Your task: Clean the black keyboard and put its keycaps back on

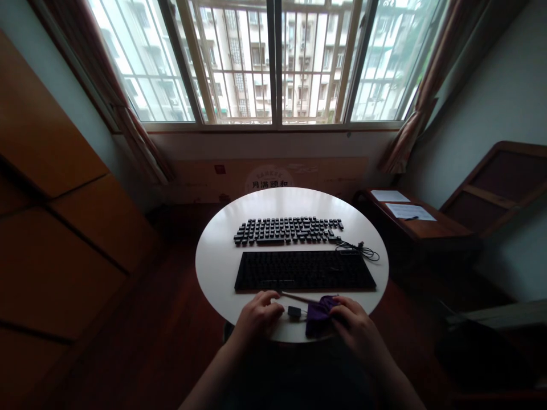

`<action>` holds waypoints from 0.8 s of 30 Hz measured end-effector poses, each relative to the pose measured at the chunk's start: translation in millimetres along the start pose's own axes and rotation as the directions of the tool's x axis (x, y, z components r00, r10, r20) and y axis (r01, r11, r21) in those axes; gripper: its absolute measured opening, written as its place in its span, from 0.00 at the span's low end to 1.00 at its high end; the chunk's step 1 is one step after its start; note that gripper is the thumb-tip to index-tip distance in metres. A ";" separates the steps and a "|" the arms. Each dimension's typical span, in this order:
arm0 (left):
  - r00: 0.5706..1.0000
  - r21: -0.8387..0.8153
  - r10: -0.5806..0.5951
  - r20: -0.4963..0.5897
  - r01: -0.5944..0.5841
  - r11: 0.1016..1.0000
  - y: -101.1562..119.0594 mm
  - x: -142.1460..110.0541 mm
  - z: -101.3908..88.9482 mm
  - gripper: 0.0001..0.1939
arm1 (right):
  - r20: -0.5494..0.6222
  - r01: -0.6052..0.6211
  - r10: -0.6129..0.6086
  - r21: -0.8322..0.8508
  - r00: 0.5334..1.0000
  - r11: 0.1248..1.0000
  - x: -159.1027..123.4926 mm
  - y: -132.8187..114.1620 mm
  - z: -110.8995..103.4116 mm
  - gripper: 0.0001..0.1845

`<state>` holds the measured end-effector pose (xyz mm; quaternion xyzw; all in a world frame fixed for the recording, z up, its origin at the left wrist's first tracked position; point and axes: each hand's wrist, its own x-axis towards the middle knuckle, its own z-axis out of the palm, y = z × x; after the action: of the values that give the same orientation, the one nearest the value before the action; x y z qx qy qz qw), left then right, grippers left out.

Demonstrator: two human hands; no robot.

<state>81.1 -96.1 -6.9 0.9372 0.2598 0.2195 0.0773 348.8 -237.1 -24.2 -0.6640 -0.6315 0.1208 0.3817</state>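
Observation:
A purple cloth [319,314] lies bunched near the front edge of the round white table, with my right hand [352,322] closed on its right side. My left hand [261,312] rests at the front left of the table. Its thumb and forefinger are apart, with nothing visible between them. By the forefinger is the tip of a thin stick [297,297], its right end reaching to the cloth. Between my hands lies a small dark block [294,312] with thin wire towards the cloth. Behind them sits a black keyboard base [303,270].
Loose black keycaps [286,230] stand in rows behind the keyboard base. A coiled black cable [363,250] lies at the table's [213,273] right. Papers [410,212] and a pen [412,218] rest on a wooden chair [448,226] to the right. A window is ahead.

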 end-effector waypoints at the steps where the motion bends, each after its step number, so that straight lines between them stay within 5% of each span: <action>1: 1.000 0.005 0.013 0.002 -0.013 1.000 1.7 3.2 3.6 0.07 | -0.003 -0.013 0.014 0.048 1.000 0.999 -0.8 1.8 -1.5 0.09; 4: 0.999 0.000 0.037 0.007 -0.037 0.999 4.7 10.7 12.2 0.06 | -0.022 -0.089 0.099 0.278 0.995 0.956 -4.8 7.6 -8.3 0.09; 8: 0.999 -0.048 0.008 0.032 -0.007 0.999 6.0 17.5 16.9 0.09 | -0.079 -0.225 0.334 0.590 0.939 0.775 -7.0 14.4 -22.9 0.14; 15: 0.996 -0.093 -0.035 0.087 0.043 0.995 11.8 26.7 13.3 0.19 | -0.296 -0.227 0.492 0.620 0.819 0.751 41.2 7.4 -45.4 0.15; 19: 0.997 -0.055 -0.032 0.070 0.036 0.998 12.8 25.7 16.3 0.05 | -0.207 -0.196 0.362 0.556 0.909 0.808 87.2 -19.2 -36.7 0.14; 22: 0.998 -0.002 -0.058 0.016 0.058 0.998 12.7 23.0 23.3 0.03 | -0.052 -0.076 0.109 0.428 0.993 0.900 119.7 -44.0 -20.5 0.08; 24: 0.996 0.022 -0.085 -0.027 0.086 0.996 13.1 21.1 27.6 0.04 | 0.042 0.060 -0.079 0.343 0.996 0.937 140.0 -59.3 -7.3 0.06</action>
<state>115.7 -97.2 -20.4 0.9231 0.3030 0.2254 0.0723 333.5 -114.6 64.9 -0.5615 -0.6343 0.2333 0.4774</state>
